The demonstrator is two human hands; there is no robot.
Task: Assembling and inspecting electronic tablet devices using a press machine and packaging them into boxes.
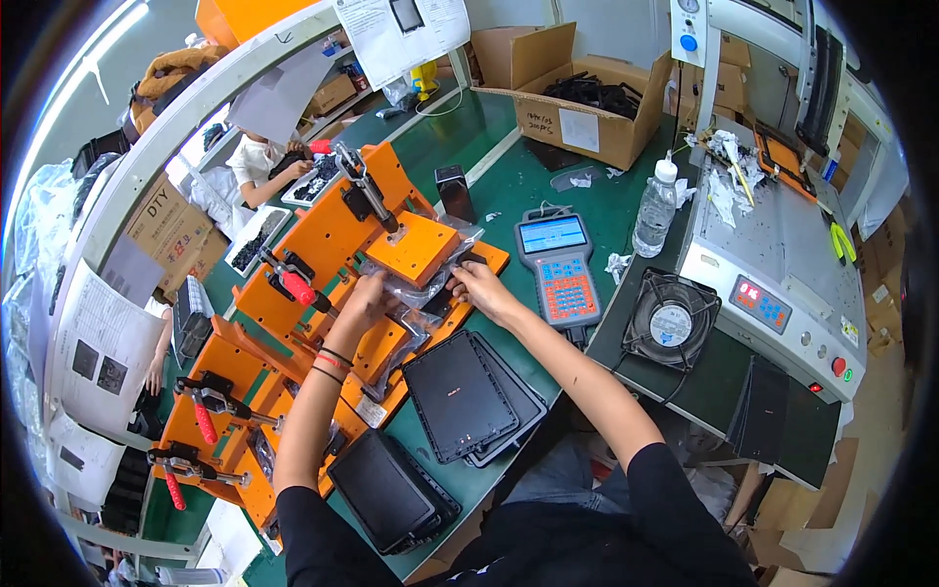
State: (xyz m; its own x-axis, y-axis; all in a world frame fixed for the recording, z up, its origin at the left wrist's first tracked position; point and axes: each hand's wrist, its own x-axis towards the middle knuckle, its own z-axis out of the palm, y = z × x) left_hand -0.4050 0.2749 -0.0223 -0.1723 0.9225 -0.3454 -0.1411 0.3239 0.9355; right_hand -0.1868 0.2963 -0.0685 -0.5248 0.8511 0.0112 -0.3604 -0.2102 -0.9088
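My left hand (367,298) is closed, its fingers pinching clear plastic film (416,295) beside an orange press block (414,248). On the block's right side, my right hand (481,291) also pinches the film's edge, next to a dark part whose shape is mostly hidden. The block belongs to an orange clamping fixture (337,269), and a toggle clamp (367,191) stands above it. More toggle clamps with red handles, such as the red-handled clamp (296,287), line the fixture toward the near left. Below my hands lie stacked black tablet-like housings (460,396).
Another black housing stack (386,489) lies by my left forearm. A handheld keypad device (558,264), a clear bottle (655,210) and a black fan (671,323) stand to the right. Behind is an open carton (587,108). Another person (259,171) sits across the bench.
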